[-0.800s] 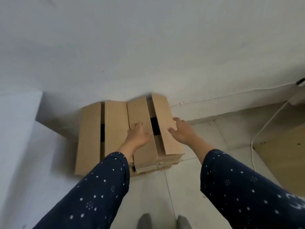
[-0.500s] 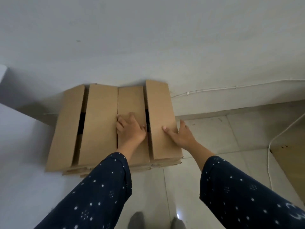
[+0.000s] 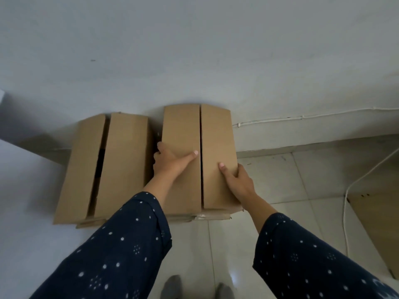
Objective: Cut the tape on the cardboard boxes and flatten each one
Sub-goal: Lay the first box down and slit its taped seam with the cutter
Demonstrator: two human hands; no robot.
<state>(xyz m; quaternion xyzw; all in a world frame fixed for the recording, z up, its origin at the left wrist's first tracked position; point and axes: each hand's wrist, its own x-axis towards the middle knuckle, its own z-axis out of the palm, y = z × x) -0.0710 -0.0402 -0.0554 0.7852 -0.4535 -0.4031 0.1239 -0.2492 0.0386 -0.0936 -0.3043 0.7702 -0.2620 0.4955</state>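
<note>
Two brown cardboard boxes lie on the tiled floor against the white wall. The right cardboard box (image 3: pixel 216 134) has two top flaps meeting at a narrow slit. My left hand (image 3: pixel 169 161) grips its left edge, thumb stretched across the top and fingers curled down into the gap between the boxes. My right hand (image 3: pixel 238 180) grips its right edge with the thumb on top. The left cardboard box (image 3: pixel 123 165) lies beside it with a dark gap between its flaps. Flat cardboard layers (image 3: pixel 207 216) show under the right box.
A white cable (image 3: pixel 302 117) runs along the wall, and another white cable (image 3: pixel 345 203) drops across the floor at right. A wooden panel (image 3: pixel 377 229) stands at the right edge, a white surface (image 3: pixel 19 190) at left. My feet (image 3: pixel 172 288) are near the bottom edge.
The right box has come away from the left one, so a gap shows between them. Both hands shifted from lying on the flaps to gripping the right box's side edges.
</note>
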